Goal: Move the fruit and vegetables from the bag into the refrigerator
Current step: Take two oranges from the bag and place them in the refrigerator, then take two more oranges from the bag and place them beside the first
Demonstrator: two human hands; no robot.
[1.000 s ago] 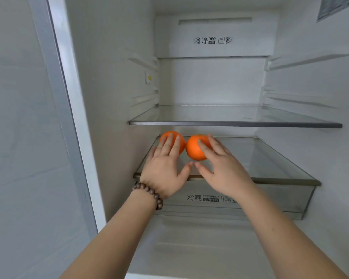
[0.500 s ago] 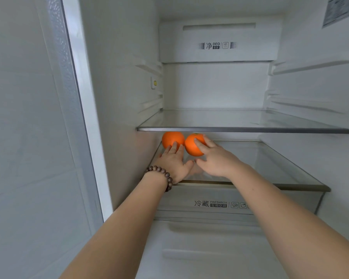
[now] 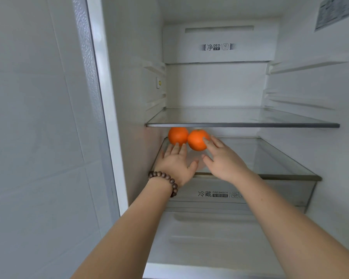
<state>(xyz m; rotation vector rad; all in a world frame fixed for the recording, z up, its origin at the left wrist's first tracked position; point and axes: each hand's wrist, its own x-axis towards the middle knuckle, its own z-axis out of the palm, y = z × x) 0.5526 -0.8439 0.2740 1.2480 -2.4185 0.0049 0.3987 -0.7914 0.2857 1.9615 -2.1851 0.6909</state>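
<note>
Two oranges sit side by side at the back left of the lower glass shelf (image 3: 270, 158) inside the open refrigerator. The left orange (image 3: 177, 135) is partly under the upper shelf's edge. My left hand (image 3: 176, 163), with a bead bracelet on its wrist, lies flat with straight fingers whose tips reach the left orange's underside. The right orange (image 3: 196, 140) touches its neighbour. My right hand (image 3: 223, 161) has straight fingers, and its fingertips touch that orange's right side. The bag is out of view.
An upper glass shelf (image 3: 242, 124) spans the refrigerator just above the oranges. Below the lower shelf is a clear crisper drawer (image 3: 270, 193) with printed lettering. A white tiled wall (image 3: 32, 137) stands to the left of the refrigerator frame.
Both hands have pushed the oranges farther back on the lower shelf and now slide off them, fingers straightened. The view has moved closer to the refrigerator.
</note>
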